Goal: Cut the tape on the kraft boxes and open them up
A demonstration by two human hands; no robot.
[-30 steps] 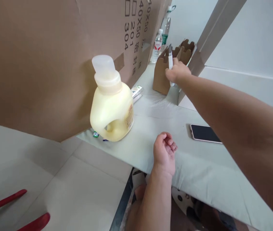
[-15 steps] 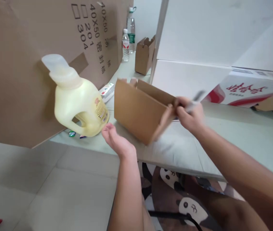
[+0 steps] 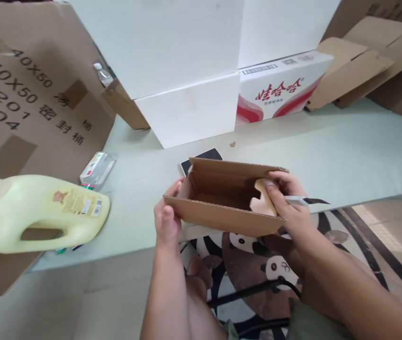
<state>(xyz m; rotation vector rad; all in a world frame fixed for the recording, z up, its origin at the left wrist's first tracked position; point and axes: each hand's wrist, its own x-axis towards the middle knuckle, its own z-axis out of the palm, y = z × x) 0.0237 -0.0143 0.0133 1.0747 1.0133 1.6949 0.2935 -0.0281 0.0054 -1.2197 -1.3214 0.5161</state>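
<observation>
A small open-topped cardboard box [image 3: 222, 217] is held between my hands above the table's front edge, its hollow inside facing up toward me. My left hand [image 3: 168, 215] grips the box's left end, thumb on the near side. At the opposite end, my right hand [image 3: 289, 200] is closed on the box, with its thumb by a lighter notched flap [image 3: 263, 198]. A slim white tool with a dark pointed tip [image 3: 307, 200], perhaps a cutter, sticks out to the right from the same hand. Behind the box, a dark flat phone-like object [image 3: 206, 156] is partly covered.
A pale yellow handled jug [image 3: 80, 212] and a clear pack [image 3: 98, 169] are at left, near a large printed carton [image 3: 12, 104]. White boxes [image 3: 190, 111], a red-and-white carton [image 3: 275, 89] and folded cardboard [image 3: 349, 71] line the back of the cloth-covered table [image 3: 356, 146].
The left hand has gone from open beside the box to gripping its left end. The box has turned so its opening faces up, and the view has swung right.
</observation>
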